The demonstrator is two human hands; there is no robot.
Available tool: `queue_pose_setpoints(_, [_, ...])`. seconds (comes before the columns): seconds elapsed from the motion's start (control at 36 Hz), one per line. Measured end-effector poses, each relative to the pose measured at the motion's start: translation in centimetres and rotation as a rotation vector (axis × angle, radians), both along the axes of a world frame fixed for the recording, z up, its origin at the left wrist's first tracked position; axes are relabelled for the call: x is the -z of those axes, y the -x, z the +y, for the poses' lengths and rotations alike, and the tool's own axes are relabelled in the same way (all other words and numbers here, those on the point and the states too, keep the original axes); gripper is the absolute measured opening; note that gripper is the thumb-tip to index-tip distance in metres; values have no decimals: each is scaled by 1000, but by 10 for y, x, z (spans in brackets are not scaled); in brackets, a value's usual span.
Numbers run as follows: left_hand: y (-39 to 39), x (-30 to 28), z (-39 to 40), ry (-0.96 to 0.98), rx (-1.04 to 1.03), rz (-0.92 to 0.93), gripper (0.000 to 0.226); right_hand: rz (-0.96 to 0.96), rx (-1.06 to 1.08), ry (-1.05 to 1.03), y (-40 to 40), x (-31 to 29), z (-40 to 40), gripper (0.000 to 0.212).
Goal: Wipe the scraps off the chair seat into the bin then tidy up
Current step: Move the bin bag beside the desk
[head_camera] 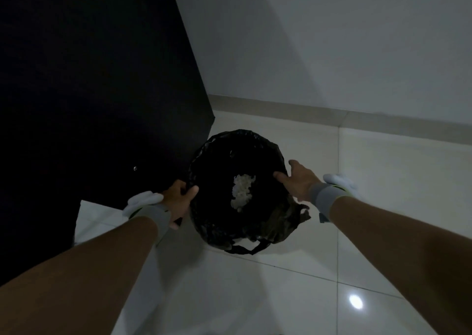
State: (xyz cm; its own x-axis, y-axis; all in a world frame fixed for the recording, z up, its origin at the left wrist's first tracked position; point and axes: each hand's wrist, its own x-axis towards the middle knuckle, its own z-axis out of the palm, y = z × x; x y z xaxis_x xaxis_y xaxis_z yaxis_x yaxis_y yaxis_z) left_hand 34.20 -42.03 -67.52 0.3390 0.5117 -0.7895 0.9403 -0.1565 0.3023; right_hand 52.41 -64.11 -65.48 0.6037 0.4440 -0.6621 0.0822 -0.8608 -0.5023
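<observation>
A round bin (219,153) lined with a black plastic bag stands on the tiled floor in the corner, seen from above. A clump of white scraps (242,190) lies at its bottom. My left hand (178,197) grips the bin's left rim, thumb over the edge. On the right rim rests my right hand (297,181), fingers curled on the bag's edge. Both wrists carry grey bands with white gloves tucked at them. The loose end of the bag (293,214) hangs over the near right side. No chair is in view.
A tall black cabinet (102,92) rises directly left of the bin, almost touching it. A pale wall with a skirting board (332,112) runs behind. Glossy cream floor tiles (383,245) spread to the right and toward me.
</observation>
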Motion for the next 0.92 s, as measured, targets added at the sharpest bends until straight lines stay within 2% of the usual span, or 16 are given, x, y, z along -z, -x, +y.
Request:
queue_pose_setpoints(0.08, [-3, -16, -1, -14, 49, -1, 65, -13, 19, -3, 2, -18, -5, 66])
queue_pose_setpoints(0.22, [-7, -45, -6, -73, 124, -122, 62, -45, -12, -77, 13, -50, -3, 56])
queue_pose_setpoints(0.39, [7, -104, -21, -151, 243, -165, 60, -27, -36, -155, 44, -117, 0, 61])
queue_pose_setpoints(0.61, [55, -225, -42, -273, 297, -224, 59, -80, -158, -245, 115, -255, -14, 63])
queue_pose_setpoints(0.64, [67, -253, -44, -291, 281, -247, 59, -109, -189, -242, 129, -283, -14, 64])
queue_pose_setpoints(0.72, [83, -283, -58, -291, 286, -273, 59, -126, -231, -238, 154, -305, -18, 65])
queue_pose_setpoints(0.81, [134, -342, -87, -334, 267, -284, 61, -125, -308, -244, 200, -354, -37, 65])
queue_pose_setpoints(0.83, [138, -342, -91, -339, 292, -282, 62, -124, -317, -243, 204, -352, -40, 66])
queue_pose_setpoints(0.89, [183, -386, -110, -393, 259, -257, 63, -129, -380, -260, 243, -391, -55, 68])
queue_pose_setpoints(0.92, [182, -390, -113, -404, 270, -262, 64, -135, -393, -273, 244, -392, -55, 70])
